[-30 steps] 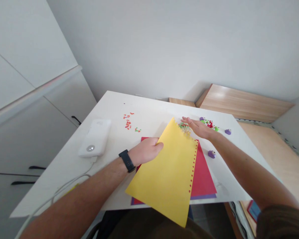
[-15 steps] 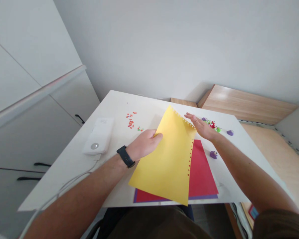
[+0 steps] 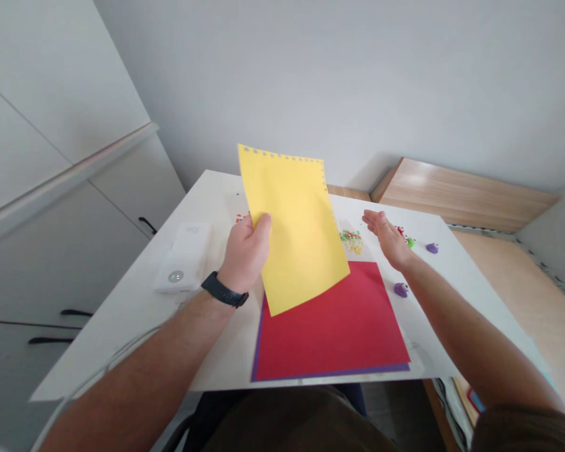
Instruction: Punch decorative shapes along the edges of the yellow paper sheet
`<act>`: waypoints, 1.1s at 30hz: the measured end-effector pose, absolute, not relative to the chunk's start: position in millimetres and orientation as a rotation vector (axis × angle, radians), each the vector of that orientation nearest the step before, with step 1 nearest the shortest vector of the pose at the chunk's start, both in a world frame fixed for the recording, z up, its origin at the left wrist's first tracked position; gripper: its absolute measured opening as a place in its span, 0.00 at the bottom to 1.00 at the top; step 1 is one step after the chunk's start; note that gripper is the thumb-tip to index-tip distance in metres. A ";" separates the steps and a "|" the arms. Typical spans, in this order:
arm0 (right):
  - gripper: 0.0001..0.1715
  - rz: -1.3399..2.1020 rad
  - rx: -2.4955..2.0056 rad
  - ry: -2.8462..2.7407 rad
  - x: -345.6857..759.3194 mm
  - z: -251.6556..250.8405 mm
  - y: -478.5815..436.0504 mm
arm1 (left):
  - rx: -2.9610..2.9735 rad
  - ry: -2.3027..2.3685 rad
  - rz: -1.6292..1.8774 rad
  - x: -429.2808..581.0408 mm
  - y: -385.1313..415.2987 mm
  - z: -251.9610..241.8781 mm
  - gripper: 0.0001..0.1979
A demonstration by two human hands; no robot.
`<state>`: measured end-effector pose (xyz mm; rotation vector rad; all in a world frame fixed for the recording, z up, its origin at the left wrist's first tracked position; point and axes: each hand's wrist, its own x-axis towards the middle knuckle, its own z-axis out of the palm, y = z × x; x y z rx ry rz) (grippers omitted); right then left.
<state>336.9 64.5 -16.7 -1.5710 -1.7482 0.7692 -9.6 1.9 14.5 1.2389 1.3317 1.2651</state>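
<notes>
Head view: the yellow sheet (image 3: 306, 238) is up in the air over the table (image 3: 226, 336), in front of the body, between the two hands and much nearer the left. Its long axis runs away from the body, the far end leaning left and the near end right. Small notches line the far edge and part of the right long edge, the side facing the right hand.

The left hand (image 3: 245, 251) pinches the left long edge about midway, thumb on the upper face, fingers hidden behind. The right hand (image 3: 388, 242) holds nothing; its fingers are straight and close together, the palm turned toward the sheet, with a plain gap between them.

In that gap, on the table, lies a pile of scraps (image 3: 353, 242), beside the yellow sheet's right edge as seen here and just left of the right hand. The near end of the yellow sheet hangs over the red sheet (image 3: 334, 339), which lies flat on a purple sheet (image 3: 381, 368). Small toys stand behind and right of the right hand, one purple toy (image 3: 401, 289) nearer the body.
</notes>
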 end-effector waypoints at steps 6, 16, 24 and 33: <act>0.45 0.706 -1.558 -2.032 299.7 -7.7 42.4 | 1.009 1.037 2.049 -11.2 19.3 8.7 0.18; 0.49 0.459 -1.227 -2.711 173.5 -15.9 37.6 | 0.922 1.006 2.592 -55.7 45.5 20.6 0.16; 0.38 0.149 -1.137 -2.698 55.9 -39.9 82.9 | 0.871 0.807 2.614 -67.1 48.7 23.2 0.15; 0.30 0.039 -1.084 -2.722 27.6 -55.4 115.6 | 0.926 0.943 2.528 -69.7 51.9 17.0 0.13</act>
